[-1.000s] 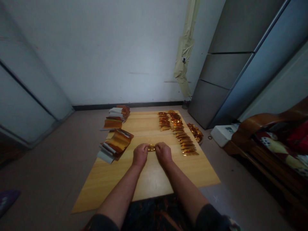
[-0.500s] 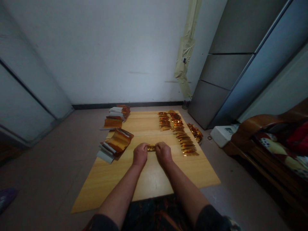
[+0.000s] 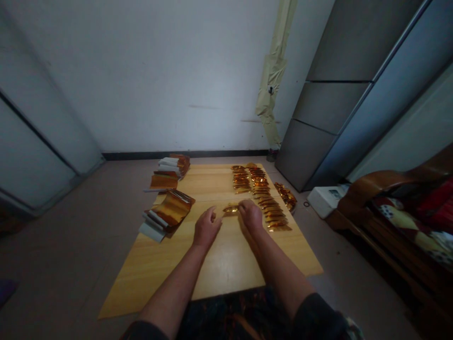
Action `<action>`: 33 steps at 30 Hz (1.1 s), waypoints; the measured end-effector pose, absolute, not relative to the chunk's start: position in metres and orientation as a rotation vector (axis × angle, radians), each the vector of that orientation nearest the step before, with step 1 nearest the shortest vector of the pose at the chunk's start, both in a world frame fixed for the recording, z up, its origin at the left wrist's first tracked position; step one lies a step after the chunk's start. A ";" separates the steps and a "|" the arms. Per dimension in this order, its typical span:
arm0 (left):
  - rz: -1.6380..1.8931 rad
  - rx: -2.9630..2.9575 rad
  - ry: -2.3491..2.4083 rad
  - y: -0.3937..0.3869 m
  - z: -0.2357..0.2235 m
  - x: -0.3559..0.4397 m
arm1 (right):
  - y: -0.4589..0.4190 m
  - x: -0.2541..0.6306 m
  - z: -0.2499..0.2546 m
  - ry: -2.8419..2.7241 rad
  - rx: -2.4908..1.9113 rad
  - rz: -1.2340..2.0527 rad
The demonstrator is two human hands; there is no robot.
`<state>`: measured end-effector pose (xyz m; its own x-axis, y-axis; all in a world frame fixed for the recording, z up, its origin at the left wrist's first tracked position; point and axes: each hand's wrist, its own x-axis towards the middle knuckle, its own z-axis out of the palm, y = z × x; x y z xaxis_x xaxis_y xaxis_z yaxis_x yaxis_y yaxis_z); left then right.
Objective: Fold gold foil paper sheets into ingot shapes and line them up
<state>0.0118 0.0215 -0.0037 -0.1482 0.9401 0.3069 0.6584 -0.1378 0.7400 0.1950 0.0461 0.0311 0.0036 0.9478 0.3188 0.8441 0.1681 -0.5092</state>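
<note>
My right hand (image 3: 250,213) pinches a small folded gold foil piece (image 3: 230,208) just above the wooden board (image 3: 219,257), a little left of the rows of folded gold pieces (image 3: 264,193). My left hand (image 3: 205,228) hovers close behind it with its fingers loosely apart and nothing in them. Stacks of gold foil sheets (image 3: 170,210) lie at the board's left side, within reach of my left hand.
More foil stacks (image 3: 170,171) sit at the board's far left corner. A heap of folded gold pieces (image 3: 287,196) lies off the right edge. A grey cabinet (image 3: 339,94), a white box (image 3: 327,198) and a wooden chair (image 3: 399,203) stand to the right.
Both hands gripped the gold piece at the board's middle. Now my left hand has let go and my right hand has carried the piece forward and right, toward the rows.
</note>
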 end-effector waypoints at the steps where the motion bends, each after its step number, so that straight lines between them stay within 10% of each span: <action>1: 1.181 1.806 1.796 0.021 -0.004 0.012 | 0.052 0.203 0.035 -1.871 -1.744 0.187; 33: 1.169 2.042 1.708 0.016 -0.004 0.011 | 0.116 0.226 0.040 -2.031 -2.141 -0.182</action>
<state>0.0108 0.0155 -0.0038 0.0003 0.9072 0.4208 0.7207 -0.2919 0.6288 0.2264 0.1158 0.0398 0.0565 0.9750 0.2148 0.9977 -0.0470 -0.0489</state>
